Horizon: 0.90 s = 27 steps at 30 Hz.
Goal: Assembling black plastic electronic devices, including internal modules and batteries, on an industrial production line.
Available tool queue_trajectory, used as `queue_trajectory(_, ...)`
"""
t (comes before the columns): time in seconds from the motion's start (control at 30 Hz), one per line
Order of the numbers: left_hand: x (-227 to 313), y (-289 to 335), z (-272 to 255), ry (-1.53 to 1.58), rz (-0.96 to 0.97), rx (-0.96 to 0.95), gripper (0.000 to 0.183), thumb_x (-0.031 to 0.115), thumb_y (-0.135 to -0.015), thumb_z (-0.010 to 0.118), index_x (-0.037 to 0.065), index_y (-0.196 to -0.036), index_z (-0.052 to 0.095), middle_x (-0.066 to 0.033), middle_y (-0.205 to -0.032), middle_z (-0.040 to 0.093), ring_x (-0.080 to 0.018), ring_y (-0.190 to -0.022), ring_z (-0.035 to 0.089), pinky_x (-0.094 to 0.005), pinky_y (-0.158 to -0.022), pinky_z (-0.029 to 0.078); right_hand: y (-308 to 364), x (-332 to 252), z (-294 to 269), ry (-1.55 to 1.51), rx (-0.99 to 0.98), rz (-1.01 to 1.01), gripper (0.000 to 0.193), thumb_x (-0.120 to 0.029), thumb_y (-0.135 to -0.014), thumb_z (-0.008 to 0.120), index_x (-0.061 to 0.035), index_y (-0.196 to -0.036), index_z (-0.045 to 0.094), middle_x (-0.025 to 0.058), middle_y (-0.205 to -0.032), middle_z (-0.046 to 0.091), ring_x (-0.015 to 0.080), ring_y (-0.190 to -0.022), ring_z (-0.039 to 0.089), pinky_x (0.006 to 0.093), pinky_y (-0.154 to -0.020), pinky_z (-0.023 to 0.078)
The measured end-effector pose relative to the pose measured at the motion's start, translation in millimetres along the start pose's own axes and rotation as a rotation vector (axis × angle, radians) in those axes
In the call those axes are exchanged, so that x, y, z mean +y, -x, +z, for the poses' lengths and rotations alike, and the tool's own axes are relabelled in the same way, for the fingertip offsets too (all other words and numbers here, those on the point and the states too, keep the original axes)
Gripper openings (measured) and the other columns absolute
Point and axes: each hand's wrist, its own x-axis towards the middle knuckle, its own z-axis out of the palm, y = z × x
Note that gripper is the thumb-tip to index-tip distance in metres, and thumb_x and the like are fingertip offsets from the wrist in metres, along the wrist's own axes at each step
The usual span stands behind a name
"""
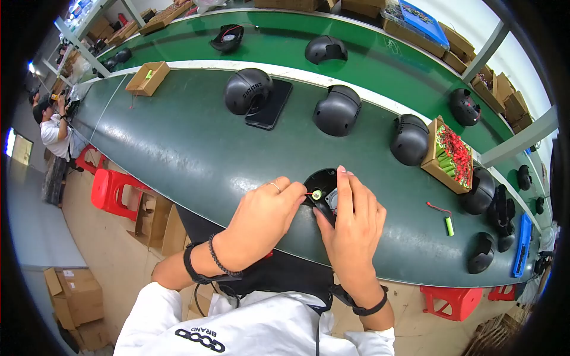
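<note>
A black rounded plastic shell [322, 177] is held just above the near edge of the green table, its hollow side up. My right hand [354, 222] grips its right side, with the thumb at the near rim and the fingers stretched along the far side. Inside the shell sits a green cylindrical battery [317, 194], seen end-on, beside a grey round part [333, 200]. My left hand [265, 207] pinches a red wire [308, 193] at the shell's left rim, close to the battery. The fingers partly hide the shell's inside.
Black shells [337, 111] stand across the table [196, 139], one against a dark flat phone-like slab [270, 105]. At right are a cardboard box [442, 169] of wired green batteries, a loose battery [449, 226] and a blue tray [522, 246]. Beyond runs a green belt [270, 44].
</note>
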Motion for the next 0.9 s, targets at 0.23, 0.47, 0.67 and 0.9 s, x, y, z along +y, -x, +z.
queue_trajectory(0.23,9,3,12,0.406,-0.234,-0.075,0.011,0.004,-0.099,0.074,-0.003,-0.107,0.072,-0.0179,-0.096,0.076,-0.0279,-0.077,0.078,-0.0365,-0.068,0.061,3,1,7,0.044,0.023,0.025,0.089,-0.024,-0.075,0.092,-0.0061,-0.155,0.056,0.0131,-0.143,0.064,0.0293,-0.123,0.062,0.0447,-0.100,0.043)
queue_trajectory(0.47,5,23,67,0.212,-0.114,0.263,0.014,0.001,-0.095,0.075,-0.001,-0.107,0.071,-0.0138,-0.091,0.073,-0.0275,-0.072,0.074,-0.0363,-0.063,0.059,-2,7,10,-0.009,0.045,0.041,0.086,-0.027,-0.077,0.090,-0.0063,-0.154,0.058,0.0136,-0.141,0.064,0.0308,-0.122,0.063,0.0455,-0.100,0.045)
queue_trajectory(0.67,-7,30,81,0.006,0.093,0.248,0.018,-0.002,-0.087,0.078,0.000,-0.104,0.071,-0.0107,-0.098,0.072,-0.0306,-0.087,0.071,-0.0396,-0.075,0.059,-10,23,3,-0.201,0.038,0.076,0.081,-0.032,-0.077,0.087,-0.0046,-0.149,0.063,0.0136,-0.139,0.067,0.0330,-0.123,0.063,0.0455,-0.101,0.047)
queue_trajectory(0.9,-29,9,58,0.570,0.080,0.122,0.042,0.005,-0.093,0.080,0.002,-0.132,0.063,-0.0141,-0.127,0.066,-0.0266,-0.111,0.065,-0.0388,-0.096,0.055,-6,32,9,-0.220,0.069,0.185,0.080,-0.028,-0.075,0.090,-0.0059,-0.148,0.064,0.0130,-0.134,0.071,0.0310,-0.121,0.066,0.0452,-0.103,0.048)
